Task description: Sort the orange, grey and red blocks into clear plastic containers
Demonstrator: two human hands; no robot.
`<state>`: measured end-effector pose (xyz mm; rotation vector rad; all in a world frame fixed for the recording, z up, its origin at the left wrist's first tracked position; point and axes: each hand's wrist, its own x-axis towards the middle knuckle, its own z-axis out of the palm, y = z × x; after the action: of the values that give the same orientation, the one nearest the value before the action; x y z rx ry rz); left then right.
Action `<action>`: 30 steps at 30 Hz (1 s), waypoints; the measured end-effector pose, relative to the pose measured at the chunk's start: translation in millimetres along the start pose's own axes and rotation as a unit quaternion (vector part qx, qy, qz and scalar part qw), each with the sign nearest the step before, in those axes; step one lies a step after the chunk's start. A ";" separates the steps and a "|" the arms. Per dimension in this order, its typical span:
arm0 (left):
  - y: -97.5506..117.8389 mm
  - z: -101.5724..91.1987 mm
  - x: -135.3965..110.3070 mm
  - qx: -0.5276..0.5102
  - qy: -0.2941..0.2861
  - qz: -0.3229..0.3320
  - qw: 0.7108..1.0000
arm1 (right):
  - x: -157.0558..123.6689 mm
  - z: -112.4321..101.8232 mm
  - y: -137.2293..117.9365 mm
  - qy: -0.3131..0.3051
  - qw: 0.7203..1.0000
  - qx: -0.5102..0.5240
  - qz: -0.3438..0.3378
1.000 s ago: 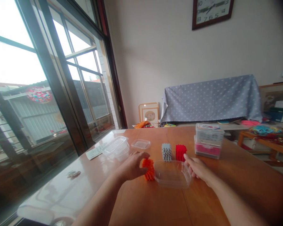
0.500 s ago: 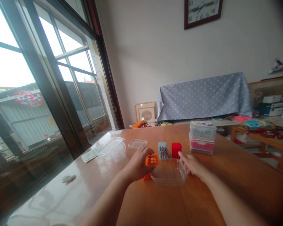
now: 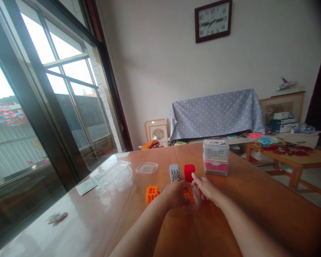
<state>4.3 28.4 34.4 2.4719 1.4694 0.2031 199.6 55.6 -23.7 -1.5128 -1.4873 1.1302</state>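
The right hand (image 3: 204,187) pinches the clear box (image 3: 196,195). The left hand (image 3: 176,195) reaches over it, beside an orange piece (image 3: 188,196); its grip is hidden. Its wrist could knock the orange stack (image 3: 152,193) close by.

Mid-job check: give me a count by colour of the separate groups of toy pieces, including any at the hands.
Orange: 2 (orange stack, plus orange group at the left hand)
Grey: 1 (grey stack)
Red: 1 (red stack)
Total: 4 groups
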 end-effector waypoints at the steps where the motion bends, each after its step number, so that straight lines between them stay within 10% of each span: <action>1: -0.6 0.3 1.5 -0.003 -0.005 -0.002 1.000 | -0.3 -0.5 -0.8 0.002 1.000 0.001 0.000; 30: -7.8 2.2 -3.5 -0.075 0.025 -0.045 0.996 | -7.4 1.5 -2.1 -0.051 0.999 -0.008 0.004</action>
<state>-3.4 28.5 30.1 2.2927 1.5214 0.3473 197.8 48.2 -21.5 -1.4933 -1.5633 1.2195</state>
